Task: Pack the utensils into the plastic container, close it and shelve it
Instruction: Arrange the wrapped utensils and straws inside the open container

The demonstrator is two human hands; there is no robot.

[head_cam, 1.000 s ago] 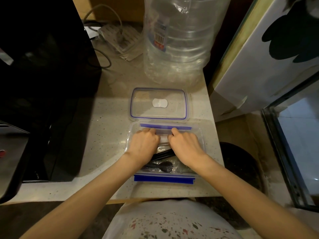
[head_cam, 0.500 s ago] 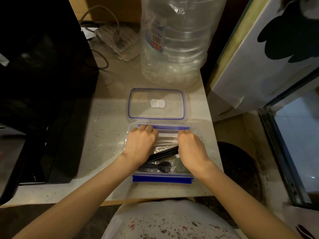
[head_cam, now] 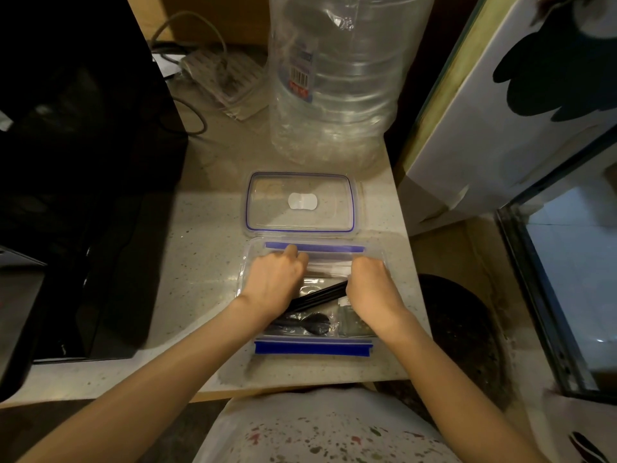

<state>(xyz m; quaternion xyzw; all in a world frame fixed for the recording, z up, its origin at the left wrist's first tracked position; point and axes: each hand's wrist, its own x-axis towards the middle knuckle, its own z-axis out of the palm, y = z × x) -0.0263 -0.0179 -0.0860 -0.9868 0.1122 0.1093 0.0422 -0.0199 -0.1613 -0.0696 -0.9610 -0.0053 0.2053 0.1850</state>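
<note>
Container [head_cam: 248, 262] open: black chopsticks [head_cam: 320, 294], spoon [head_cam: 315, 323] inside.

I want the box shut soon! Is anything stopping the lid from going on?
Yes. Both hands, left hand and right hand, are inside the open container, pressing the utensils. The lid lies just behind on the counter.

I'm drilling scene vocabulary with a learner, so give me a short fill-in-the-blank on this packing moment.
1. The lid lies on the counter ___ the container, on the far side.
2. Both hands, left hand and right hand, reach ___ the container.
3. The chopsticks are ___ in colour.
4. The container's clip flaps are ___.

Missing words: beside; into; black; blue
</note>
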